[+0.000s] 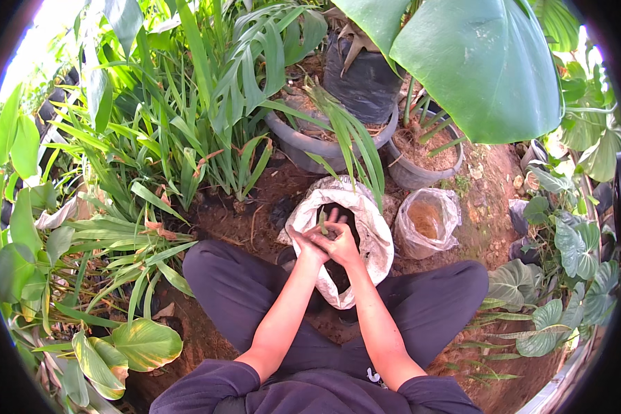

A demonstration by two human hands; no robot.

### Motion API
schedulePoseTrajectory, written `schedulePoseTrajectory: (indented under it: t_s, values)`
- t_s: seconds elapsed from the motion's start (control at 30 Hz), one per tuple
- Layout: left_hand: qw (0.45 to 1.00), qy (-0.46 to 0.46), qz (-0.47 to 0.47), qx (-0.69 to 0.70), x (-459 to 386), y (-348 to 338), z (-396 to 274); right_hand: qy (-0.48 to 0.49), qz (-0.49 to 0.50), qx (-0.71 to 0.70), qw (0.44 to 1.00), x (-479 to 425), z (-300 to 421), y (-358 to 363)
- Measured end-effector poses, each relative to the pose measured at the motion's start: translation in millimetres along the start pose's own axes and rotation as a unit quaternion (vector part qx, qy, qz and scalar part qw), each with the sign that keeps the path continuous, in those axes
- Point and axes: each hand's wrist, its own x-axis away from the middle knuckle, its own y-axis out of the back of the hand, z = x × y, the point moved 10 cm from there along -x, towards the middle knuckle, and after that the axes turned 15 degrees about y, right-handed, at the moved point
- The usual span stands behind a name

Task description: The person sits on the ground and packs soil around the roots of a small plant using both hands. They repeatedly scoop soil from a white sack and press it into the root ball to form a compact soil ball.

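Observation:
A white woven sack (375, 243) with a rolled-down rim stands between my bent legs, dark soil-like material (337, 274) inside it. Over its mouth my two hands meet. My left hand (306, 245) lies lower and looks cupped, partly covered by the other. Above it, my right hand (340, 242) has its fingers bent around the base of a small green plant piece (323, 223), which pokes up between the hands. Whether anything else lies in the palms is hidden. Long green leaves (359, 139) hang over the sack's far rim.
Right of the sack stands a clear plastic bag (427, 222) of brown, grainy material. Beyond are a wide grey pot (305, 150), a smaller pot (419, 176) and a black plastic grow bag (359, 83). Strap-leaved plants (150, 139) crowd the left; a huge leaf (481, 67) overhangs the upper right.

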Motion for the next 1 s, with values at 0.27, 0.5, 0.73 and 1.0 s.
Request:
schedulePoseTrajectory:
  t_s: [0.27,0.5,0.73,1.0]
  values:
    - [0.994,-0.065,-0.071,0.050,11,6,-13,-0.108,-0.178,0.002,0.978,14,-31,18]
    - [0.965,-0.082,-0.065,-0.242,17,-38,-19,-0.029,-0.074,0.020,0.997,-9,-16,21]
    - [0.967,-0.139,-0.094,-0.191,3,-5,-44,-0.082,-0.096,0.012,0.992,-13,-3,22]
    - [0.961,-0.227,-0.116,-0.110,23,-8,-75,-0.247,-0.140,0.016,0.959,28,-117,63]
